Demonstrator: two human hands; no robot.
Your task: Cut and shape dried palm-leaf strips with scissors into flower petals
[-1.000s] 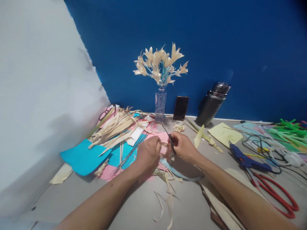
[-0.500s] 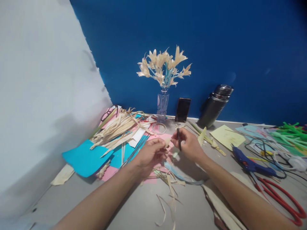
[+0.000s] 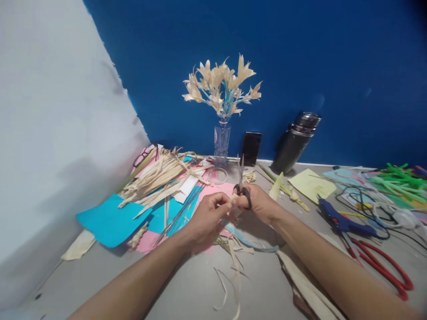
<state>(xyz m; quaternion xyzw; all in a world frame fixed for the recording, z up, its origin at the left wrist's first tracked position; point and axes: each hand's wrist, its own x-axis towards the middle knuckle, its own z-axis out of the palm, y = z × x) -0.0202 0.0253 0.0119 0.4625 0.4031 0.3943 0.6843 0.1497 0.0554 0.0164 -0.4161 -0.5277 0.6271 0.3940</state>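
My left hand (image 3: 213, 213) is closed, pinching a small pale piece of dried husk (image 3: 234, 198) between thumb and fingers. My right hand (image 3: 258, 202) has its fingers in the black handles of small scissors (image 3: 240, 178), whose slightly parted blades point up and away from me. The right thumb and fingertips also meet the husk piece, right beside the left fingertips. Pink paper (image 3: 203, 204) and thin husk scraps (image 3: 233, 253) lie below the hands.
Husk flowers (image 3: 222, 86) stand in a clear bottle (image 3: 221, 144) by the blue wall, near a phone (image 3: 251, 149) and a dark flask (image 3: 295, 142). Husk strips (image 3: 156, 175) and blue paper (image 3: 113, 220) lie left. A glue gun (image 3: 343, 220) and red-handled scissors (image 3: 383, 269) lie right.
The small scissors have swung in my right hand so their blades now show, pointing upward. My fingertips have come together at the husk piece. The whole view has shifted slightly.
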